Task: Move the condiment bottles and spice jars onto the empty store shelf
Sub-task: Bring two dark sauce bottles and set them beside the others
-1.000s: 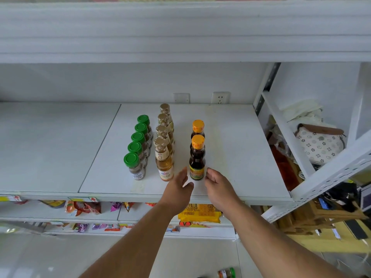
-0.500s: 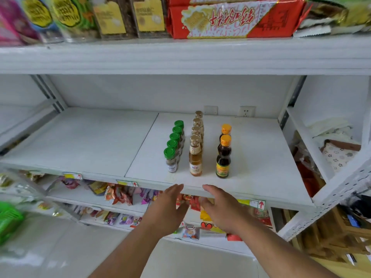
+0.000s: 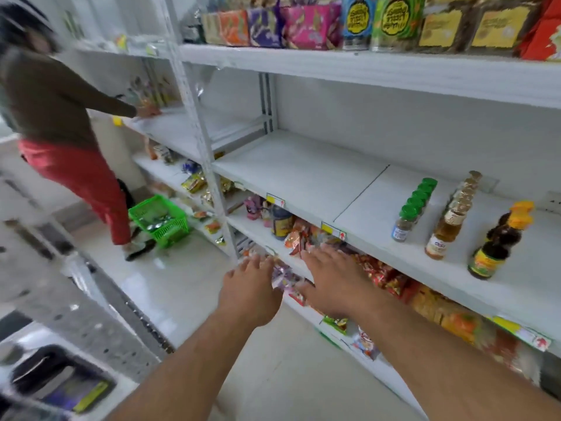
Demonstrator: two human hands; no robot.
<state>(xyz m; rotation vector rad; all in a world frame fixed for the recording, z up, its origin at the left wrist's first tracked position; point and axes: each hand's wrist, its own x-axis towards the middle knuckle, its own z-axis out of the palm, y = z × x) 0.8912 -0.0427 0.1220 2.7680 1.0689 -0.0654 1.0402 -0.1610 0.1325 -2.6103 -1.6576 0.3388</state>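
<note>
White store shelf (image 3: 303,174) runs from 10 o'clock to 3 o'clock across the view, its left panel bare. A second person in a brown top and red trousers (image 3: 73,165) stands at 9 o'clock, one hand on the neighbouring shelf; the figure is blurred. Upper shelf at 12 o'clock carries a row of snack packets (image 3: 303,24). Lower shelves at 4 o'clock hold mixed packets (image 3: 388,278), details blurred. Green basket (image 3: 159,220) sits on the floor at 9 o'clock, beside the second person's feet.

Left hand (image 3: 250,287) and right hand (image 3: 331,279) hover side by side near centre, below the shelf edge, fingers straight and spread, holding nothing, a narrow gap between them.

Task items stand on the shelf's right panel at 3 o'clock, in 3 files running front to back: green-capped spice jars (image 3: 414,208) on the left, gold-capped amber bottles (image 3: 449,220) in the middle, 2 orange-capped dark sauce bottles (image 3: 498,241) on the right. All upright, well apart from both hands.
</note>
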